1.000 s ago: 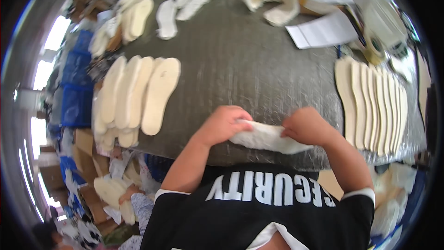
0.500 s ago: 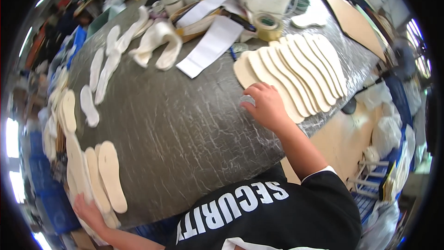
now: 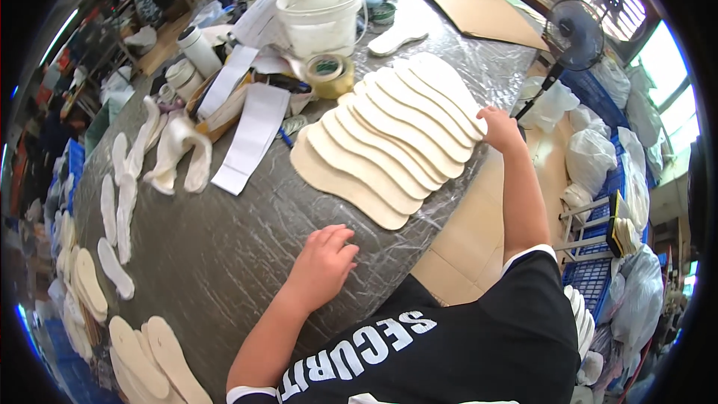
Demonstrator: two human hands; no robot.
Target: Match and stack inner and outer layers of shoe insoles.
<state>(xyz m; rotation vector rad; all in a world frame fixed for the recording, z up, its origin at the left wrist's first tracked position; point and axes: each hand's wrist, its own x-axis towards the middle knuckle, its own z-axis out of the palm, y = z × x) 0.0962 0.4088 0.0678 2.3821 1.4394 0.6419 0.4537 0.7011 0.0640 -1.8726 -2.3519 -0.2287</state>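
A fanned row of cream insoles (image 3: 374, 138) lies overlapped on the dark, plastic-covered table (image 3: 224, 254). At the far right end of the row, my right hand (image 3: 501, 131) pinches the tip of the outermost insole (image 3: 441, 82), its fingers partly hidden by the angle. My left hand (image 3: 323, 263) hovers over or rests on the table just in front of the row, fingers loosely bent and thumb apart, holding nothing. More cream insoles (image 3: 176, 359) lie in a pile at the near left edge.
White insoles (image 3: 116, 268) and curled white pieces (image 3: 179, 153) lie along the left. Farther back stand a white bucket (image 3: 318, 19), tape rolls (image 3: 329, 75), a flask (image 3: 198, 49) and paper strips (image 3: 250, 135). A cardboard sheet (image 3: 479, 11) and a fan (image 3: 574, 34) are at the far right.
My right hand has gone from the row's left end to its right end. The left hand has left the near-left pile and come to the middle. The view has turned right.
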